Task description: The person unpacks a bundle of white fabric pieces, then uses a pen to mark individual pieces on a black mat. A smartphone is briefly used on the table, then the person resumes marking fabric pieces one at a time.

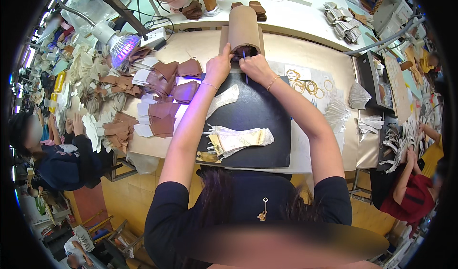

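A tan, tube-shaped form (242, 25) lies with its round mouth toward me, and some dark material shows inside that mouth. My left hand (219, 69) is closed at the left of the mouth, index finger along the rim; what it pinches is hidden. At the lower right of the mouth, my right hand (256, 70) is closed around a thin blue pen-like stick (246, 77). Below my hands lies a black board (257, 109). On it rest a stack of white glove-shaped pieces (243, 141) and a separate white piece (225, 99).
Brown and white cut pieces (160, 78) cover the table at left, beneath a lit lamp (121, 47). Yellow rings (310, 87), fanned white pieces (337, 114) and a black box (377, 85) stand at right. Other people work at both sides.
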Demonstrator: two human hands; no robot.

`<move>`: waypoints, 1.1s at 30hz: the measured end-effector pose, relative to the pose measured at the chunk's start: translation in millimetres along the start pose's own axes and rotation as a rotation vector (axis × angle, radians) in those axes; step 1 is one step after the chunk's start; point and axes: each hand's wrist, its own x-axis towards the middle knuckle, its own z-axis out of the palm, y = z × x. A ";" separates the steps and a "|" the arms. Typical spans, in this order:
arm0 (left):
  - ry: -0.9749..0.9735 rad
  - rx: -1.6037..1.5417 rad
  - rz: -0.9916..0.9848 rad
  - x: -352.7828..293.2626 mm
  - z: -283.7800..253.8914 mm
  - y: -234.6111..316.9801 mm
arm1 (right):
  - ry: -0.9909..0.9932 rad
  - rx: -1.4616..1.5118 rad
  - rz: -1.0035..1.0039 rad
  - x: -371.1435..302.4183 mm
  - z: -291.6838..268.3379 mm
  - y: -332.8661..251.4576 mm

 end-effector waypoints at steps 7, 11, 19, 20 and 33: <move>-0.007 -0.064 -0.010 0.1 -6.3 0.6 | 0.055 -0.019 -0.039 -56.9 -28.7 -22.4; -0.041 -0.234 -0.047 -2.6 -9.6 -2.0 | 0.144 0.018 -0.028 -92.7 -33.2 -40.4; 0.068 -0.392 0.008 -34.2 -22.5 5.0 | 0.174 0.425 0.162 -119.6 -48.2 -51.0; 0.087 -0.379 -0.010 -39.8 -28.3 9.6 | 0.195 0.543 0.214 -118.4 -48.9 -47.3; -0.183 -0.510 0.324 -182.5 -93.3 112.7 | 0.305 0.780 0.422 -77.1 -4.5 -19.5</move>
